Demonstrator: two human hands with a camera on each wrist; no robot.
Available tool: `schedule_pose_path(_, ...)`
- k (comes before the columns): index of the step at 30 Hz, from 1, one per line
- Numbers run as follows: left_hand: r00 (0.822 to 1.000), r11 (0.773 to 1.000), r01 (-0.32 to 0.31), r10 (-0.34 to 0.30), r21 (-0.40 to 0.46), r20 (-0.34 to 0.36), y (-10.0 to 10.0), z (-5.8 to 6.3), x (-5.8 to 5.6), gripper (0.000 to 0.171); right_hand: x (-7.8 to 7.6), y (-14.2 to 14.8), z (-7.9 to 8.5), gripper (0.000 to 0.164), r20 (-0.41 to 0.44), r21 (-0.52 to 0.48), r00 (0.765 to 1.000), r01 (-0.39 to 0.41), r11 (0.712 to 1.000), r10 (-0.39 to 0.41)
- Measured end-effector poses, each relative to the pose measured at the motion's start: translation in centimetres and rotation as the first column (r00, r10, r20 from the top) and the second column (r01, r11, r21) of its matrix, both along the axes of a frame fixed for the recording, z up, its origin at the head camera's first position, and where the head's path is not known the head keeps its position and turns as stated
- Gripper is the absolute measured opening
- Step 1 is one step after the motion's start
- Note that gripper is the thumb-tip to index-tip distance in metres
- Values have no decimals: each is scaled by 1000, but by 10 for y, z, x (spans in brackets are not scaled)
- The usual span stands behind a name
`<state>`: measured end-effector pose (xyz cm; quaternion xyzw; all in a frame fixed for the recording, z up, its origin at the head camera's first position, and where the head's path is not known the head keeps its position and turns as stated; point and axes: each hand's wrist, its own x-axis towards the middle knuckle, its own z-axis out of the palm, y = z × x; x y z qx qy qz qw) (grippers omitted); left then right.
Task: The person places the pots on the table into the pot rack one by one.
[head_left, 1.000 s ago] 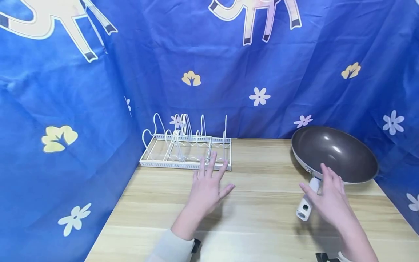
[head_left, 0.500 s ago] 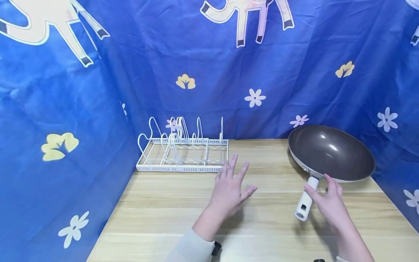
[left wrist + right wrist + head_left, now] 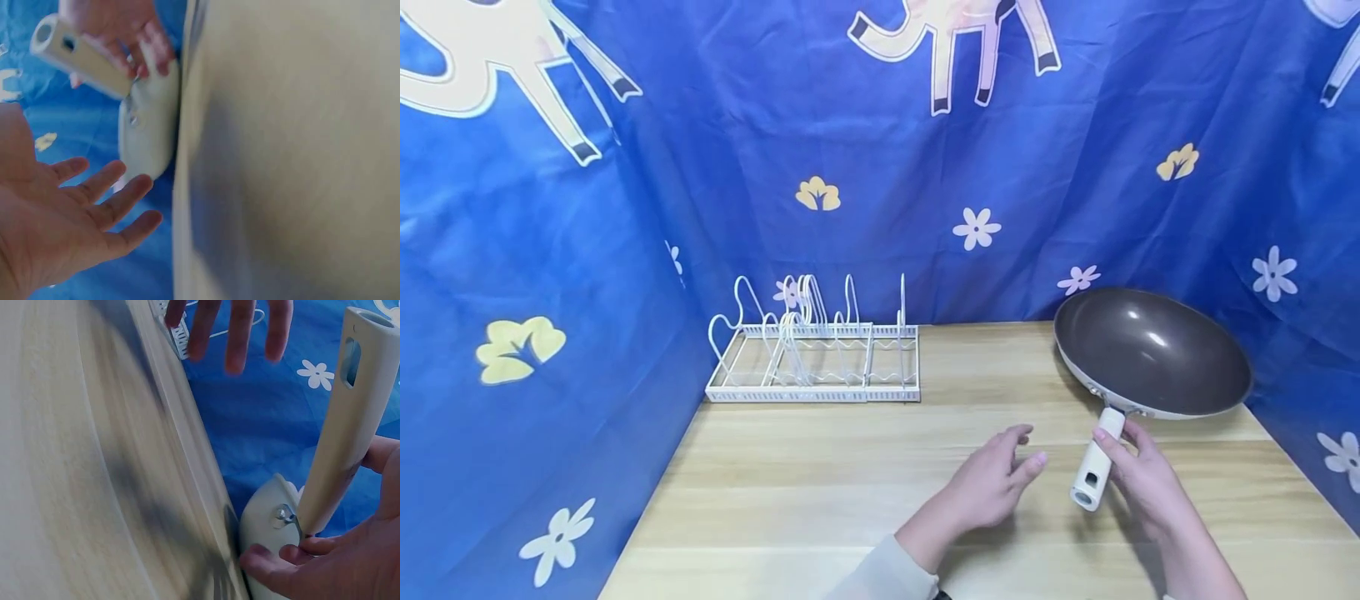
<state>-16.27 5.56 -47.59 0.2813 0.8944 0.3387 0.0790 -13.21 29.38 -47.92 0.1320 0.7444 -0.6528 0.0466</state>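
Observation:
A large frying pan (image 3: 1157,358), dark inside and pale outside, rests at the back right with its white handle (image 3: 1092,475) pointing towards me. My right hand (image 3: 1150,483) is at the handle from the right; its thumb lies over the top near the pan end. Below the handle, in the right wrist view, that hand's fingers (image 3: 272,565) stay extended towards the pan's underside. My left hand (image 3: 988,483) hovers over the table left of the handle, fingers relaxed and holding nothing. Its palm and spread fingers (image 3: 128,203) show in the left wrist view.
A white wire rack (image 3: 812,393) with upright loops stands at the back left of the wooden table (image 3: 790,483). Blue cloth (image 3: 880,192) printed with flowers and animals hangs behind the table and along both sides.
My left hand has moved right and nearer to me, from in front of the rack towards the pan handle. My right hand has come in under the handle, its thumb now over it.

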Motion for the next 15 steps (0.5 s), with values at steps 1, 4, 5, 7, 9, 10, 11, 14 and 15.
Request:
schedule_pose_path(1,999,1000,10,-11,16,37,3,-4,3,75,0,-1,-2,92,11,-36,1000,9,999,-8)
schedule_pose_path(4,991,997,32,-41,74,126,13,-11,9,72,2,-3,-7,92,34,-113,999,32,993,-28)
schedule_pose_path(5,986,994,35,-50,100,158,16,-13,10,70,2,-4,-8,92,44,-135,998,39,990,-34)
schedule_pose_path(7,969,987,38,-75,157,237,21,-12,12,67,3,-4,-9,91,51,-151,998,43,988,-36)
schedule_pose_path(9,935,972,32,-112,235,338,26,-12,13,63,4,-3,-8,89,53,-162,998,40,986,-32)
schedule_pose_path(10,910,961,25,-136,275,391,29,-12,13,61,4,-2,-8,89,52,-176,998,39,984,-30)
schedule_pose_path(11,881,950,16,-161,312,445,32,-12,13,58,4,-2,-8,89,48,-179,998,34,983,-26)
schedule_pose_path(14,767,899,-13,-273,438,581,40,-10,11,53,5,-1,-7,84,18,-206,999,36,978,-33)
schedule_pose_path(15,728,882,-14,-314,472,609,43,-8,10,50,4,-1,-7,80,6,-216,999,35,976,-34)
